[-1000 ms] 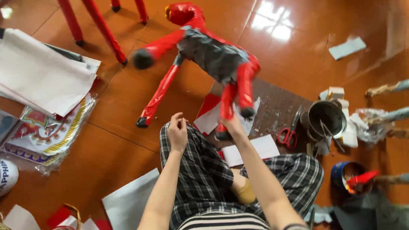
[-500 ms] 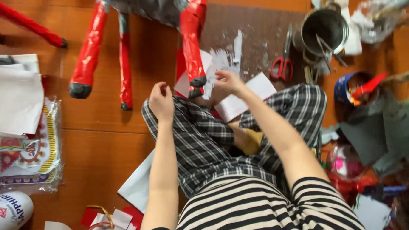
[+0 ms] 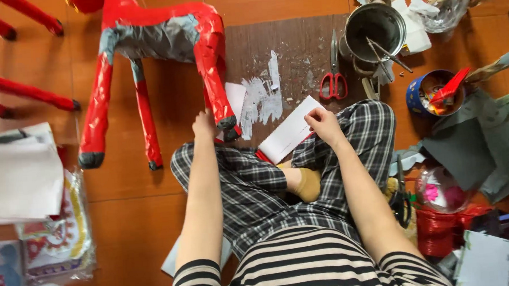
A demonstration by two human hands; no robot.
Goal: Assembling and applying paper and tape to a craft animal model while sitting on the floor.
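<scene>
While the left hand (image 3: 204,125) stays loose beside the red figure's leg (image 3: 218,87), the right hand (image 3: 322,124) now pinches the white paper sheet (image 3: 291,137).

Smooth orange-brown floor tiles (image 3: 126,223) are covering the room, catching soft daylight that is lying evenly with no hard shadows. A dark, worn board (image 3: 296,49), smeared with white, is lying flat on the floor at the top. Red chair legs (image 3: 29,95) are poking in from the upper left edge. Stacks of white paper (image 3: 18,179) are sitting at the left, over printed sheets in plastic. Grey sheets (image 3: 472,150) and other clutter are crowding the right side. No walls or windows are showing.
</scene>
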